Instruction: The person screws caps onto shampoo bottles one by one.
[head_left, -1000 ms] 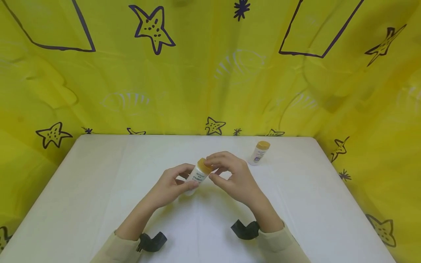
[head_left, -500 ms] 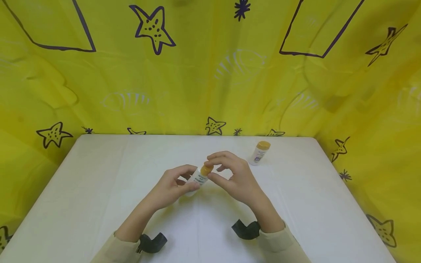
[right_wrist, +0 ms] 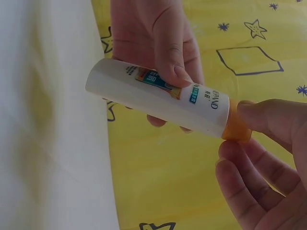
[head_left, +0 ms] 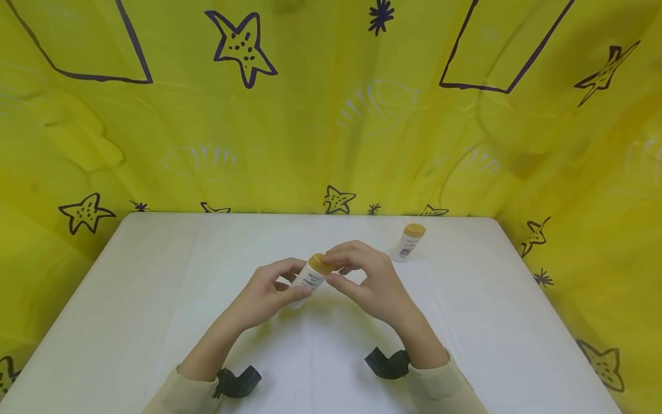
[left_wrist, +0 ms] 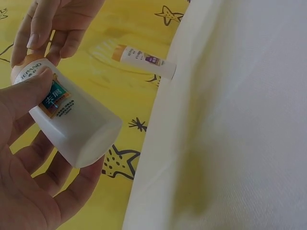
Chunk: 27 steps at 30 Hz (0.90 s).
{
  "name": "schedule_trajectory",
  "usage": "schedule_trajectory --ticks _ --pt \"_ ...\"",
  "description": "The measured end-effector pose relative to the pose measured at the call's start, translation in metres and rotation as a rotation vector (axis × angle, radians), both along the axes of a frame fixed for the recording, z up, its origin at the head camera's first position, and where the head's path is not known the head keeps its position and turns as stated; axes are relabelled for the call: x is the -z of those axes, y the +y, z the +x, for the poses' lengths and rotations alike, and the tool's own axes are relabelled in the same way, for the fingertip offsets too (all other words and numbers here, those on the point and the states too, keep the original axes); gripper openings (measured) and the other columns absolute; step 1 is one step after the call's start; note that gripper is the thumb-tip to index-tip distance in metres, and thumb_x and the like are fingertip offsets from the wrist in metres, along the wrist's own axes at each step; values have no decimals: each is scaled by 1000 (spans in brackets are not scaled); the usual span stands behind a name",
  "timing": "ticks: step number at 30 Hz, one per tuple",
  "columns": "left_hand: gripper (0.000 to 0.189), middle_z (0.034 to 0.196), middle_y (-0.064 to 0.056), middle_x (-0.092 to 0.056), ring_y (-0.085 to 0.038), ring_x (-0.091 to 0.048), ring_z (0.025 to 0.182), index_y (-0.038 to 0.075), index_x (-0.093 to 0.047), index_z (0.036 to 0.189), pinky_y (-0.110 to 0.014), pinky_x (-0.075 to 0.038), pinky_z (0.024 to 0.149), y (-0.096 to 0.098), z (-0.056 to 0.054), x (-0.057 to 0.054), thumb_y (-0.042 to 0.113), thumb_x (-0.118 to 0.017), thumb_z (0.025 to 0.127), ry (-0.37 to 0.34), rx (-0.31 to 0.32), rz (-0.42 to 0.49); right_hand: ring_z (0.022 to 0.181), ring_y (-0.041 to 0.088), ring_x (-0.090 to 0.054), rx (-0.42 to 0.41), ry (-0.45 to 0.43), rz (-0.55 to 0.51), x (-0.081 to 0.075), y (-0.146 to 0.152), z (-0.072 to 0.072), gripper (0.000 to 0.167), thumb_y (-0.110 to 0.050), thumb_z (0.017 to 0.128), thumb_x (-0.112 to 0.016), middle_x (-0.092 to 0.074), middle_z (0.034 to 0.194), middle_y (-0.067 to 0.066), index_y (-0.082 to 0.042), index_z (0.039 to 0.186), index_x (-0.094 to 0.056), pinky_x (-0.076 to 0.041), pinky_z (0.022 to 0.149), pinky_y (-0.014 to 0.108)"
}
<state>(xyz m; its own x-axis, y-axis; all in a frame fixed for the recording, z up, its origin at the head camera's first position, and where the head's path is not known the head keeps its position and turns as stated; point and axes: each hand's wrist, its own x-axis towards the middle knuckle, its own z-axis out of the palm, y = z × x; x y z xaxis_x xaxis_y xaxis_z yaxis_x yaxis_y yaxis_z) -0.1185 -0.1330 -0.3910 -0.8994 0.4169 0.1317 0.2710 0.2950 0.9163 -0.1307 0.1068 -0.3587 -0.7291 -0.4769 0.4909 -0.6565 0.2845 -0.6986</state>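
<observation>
A white shampoo bottle with a yellow-orange cap is held tilted above the table, cap end up and to the right. My left hand grips its body, the thumb lying across the printed label in the left wrist view. At the other end, my right hand pinches the cap between thumb and fingertips, as the right wrist view shows from close by. The cap looks seated on the bottle. Part of the label is hidden under the left thumb.
A second white bottle with a yellow-orange cap stands upright toward the back right of the white table. Behind the table hangs a yellow curtain with starfish drawings. Black wrist mounts sit at both sleeves.
Half a second ago the bottle was turned so its cap looked narrower; now it has turned back, the cap's broad side showing again. Both hands have stayed nearly in place.
</observation>
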Motion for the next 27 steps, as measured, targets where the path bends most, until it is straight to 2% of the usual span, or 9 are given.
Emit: schedule_trajectory --ticks 7,13,21,27 --pt "33 114 4 -68 -26 -62 98 20 -65 123 -44 -57 84 -1 -1 2 26 -74 91 -3 -6 -7 90 11 -68 -3 17 -10 2 0 1 24 -5 87 -76 -66 116 -1 -12 110 -73 -59 77 27" --pt "32 112 4 -69 -25 -62 99 20 -65 122 -43 -57 84 -1 -1 3 26 -74 91 -9 7 -7 94 12 -68 -18 21 -12 1 0 1 25 0 87 -74 -66 117 -1 -12 109 -74 -59 77 26" --pt "34 114 3 -69 -25 -62 101 18 -65 123 -43 -56 86 0 0 3 26 -74 91 -8 50 -28 87 11 -68 -21 50 -8 1 1 1 22 -6 87 -76 -67 116 1 -13 108 -74 -58 72 26" --pt "33 112 3 -69 -27 -63 101 18 -65 123 -43 -56 87 0 0 1 24 -73 92 -2 63 -16 108 12 -64 -9 34 27 0 2 0 22 -13 87 -77 -67 118 -3 -16 109 -74 -58 78 28"
